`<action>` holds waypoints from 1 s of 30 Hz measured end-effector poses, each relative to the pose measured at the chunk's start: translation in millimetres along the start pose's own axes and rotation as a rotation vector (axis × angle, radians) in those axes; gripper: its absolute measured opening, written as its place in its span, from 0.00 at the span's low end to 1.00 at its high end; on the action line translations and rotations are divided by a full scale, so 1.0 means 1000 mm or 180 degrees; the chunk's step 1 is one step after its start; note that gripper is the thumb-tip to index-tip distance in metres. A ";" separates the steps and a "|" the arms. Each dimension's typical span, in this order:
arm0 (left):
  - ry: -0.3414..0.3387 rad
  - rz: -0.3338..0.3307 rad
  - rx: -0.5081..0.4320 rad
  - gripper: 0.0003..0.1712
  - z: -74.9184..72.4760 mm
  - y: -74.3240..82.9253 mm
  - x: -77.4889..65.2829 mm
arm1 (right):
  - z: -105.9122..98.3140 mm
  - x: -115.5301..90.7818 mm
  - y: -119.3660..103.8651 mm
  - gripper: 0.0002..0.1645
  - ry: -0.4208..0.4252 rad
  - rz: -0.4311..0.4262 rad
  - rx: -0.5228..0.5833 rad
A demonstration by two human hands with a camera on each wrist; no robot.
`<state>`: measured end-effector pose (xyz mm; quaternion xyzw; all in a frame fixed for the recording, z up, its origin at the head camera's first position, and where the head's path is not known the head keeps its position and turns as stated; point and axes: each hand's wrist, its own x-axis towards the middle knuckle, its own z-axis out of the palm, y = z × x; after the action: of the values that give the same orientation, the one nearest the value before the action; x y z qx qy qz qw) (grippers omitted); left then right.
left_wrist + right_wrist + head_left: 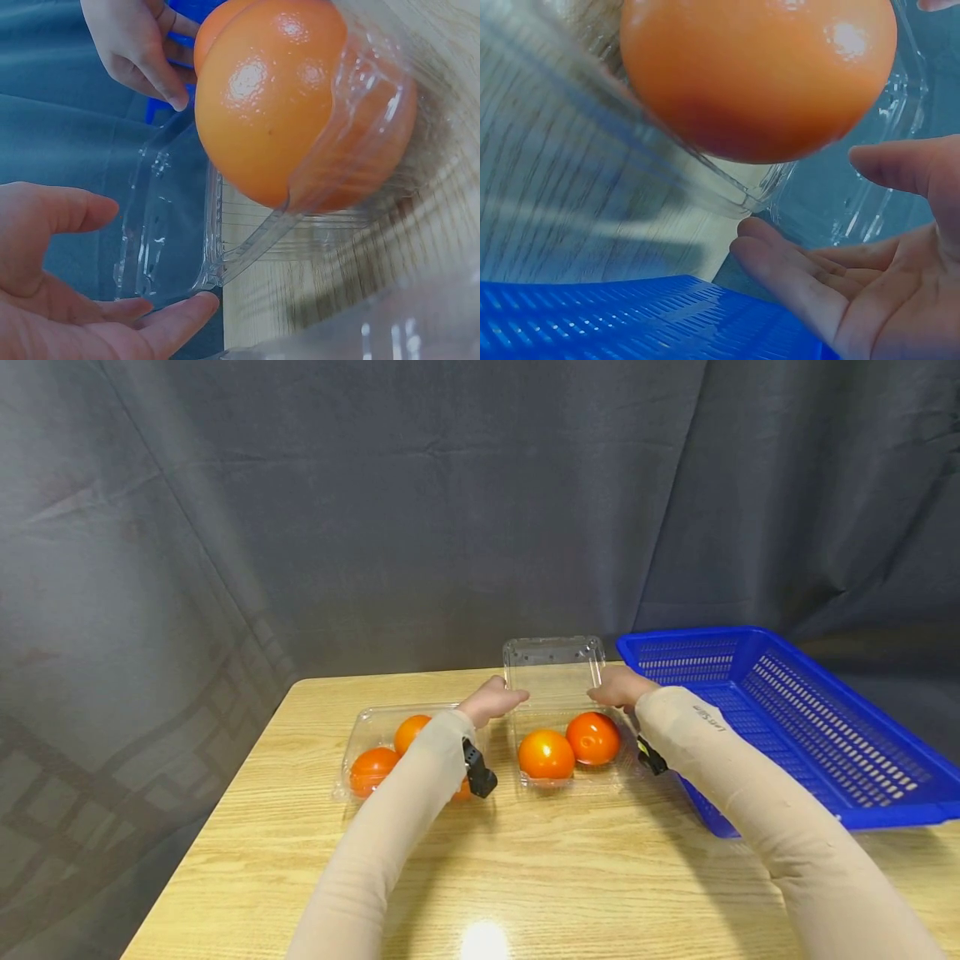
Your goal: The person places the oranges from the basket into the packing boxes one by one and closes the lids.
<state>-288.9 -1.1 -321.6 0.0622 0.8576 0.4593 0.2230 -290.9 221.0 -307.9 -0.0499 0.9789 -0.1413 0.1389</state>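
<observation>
A clear plastic clamshell box (570, 781) sits on the table with two glossy oranges (546, 755) in its base. Its clear lid (553, 670) stands raised at the back. My left hand (492, 700) is at the lid's left side; in the left wrist view its fingertips (201, 301) touch the hinge corner while the thumb stays apart from the fingers. At the opposite side is my right hand (621, 687), fairly straight fingers (780, 274) at the other hinge corner, thumb extended across the lid. Neither hand appears to pinch the plastic.
Left of this box, partly behind my left forearm, lies another clear box (408, 712) holding several oranges (373, 768). A blue perforated basket (892, 814) stands on the right, partly behind my right forearm. Behind the wooden table (570, 877) hangs a dark curtain (420, 527).
</observation>
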 end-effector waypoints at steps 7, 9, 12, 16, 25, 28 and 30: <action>0.0081 0.0020 0.0064 0.39 0.000 -0.001 0.001 | -0.001 -0.003 -0.001 0.14 0.0103 -0.0012 0.0063; 0.0088 0.0028 0.0076 0.38 -0.001 -0.001 0.001 | -0.001 -0.003 -0.001 0.13 0.0144 -0.0029 0.0082; 0.0086 0.0044 0.0067 0.37 -0.001 -0.002 0.001 | -0.001 -0.004 -0.002 0.13 0.0193 -0.0064 0.0084; 0.0051 0.0051 0.0016 0.37 -0.002 -0.002 0.001 | -0.001 -0.003 -0.001 0.14 0.0189 -0.0036 0.0098; 0.0129 0.0052 -0.0040 0.41 -0.001 -0.002 0.002 | -0.004 -0.004 0.001 0.16 0.0189 0.0001 0.0143; 0.0142 0.0066 -0.0090 0.40 0.000 -0.003 0.003 | -0.003 -0.004 0.002 0.18 0.0196 0.0020 0.0241; 0.0137 0.0071 -0.0114 0.40 0.000 -0.003 0.004 | -0.003 -0.005 0.002 0.19 0.0199 0.0030 0.0307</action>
<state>-292.3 -1.8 -325.6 0.0578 0.8531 0.4783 0.2005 -287.4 224.1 -304.7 -0.0341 0.9751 -0.1891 0.1111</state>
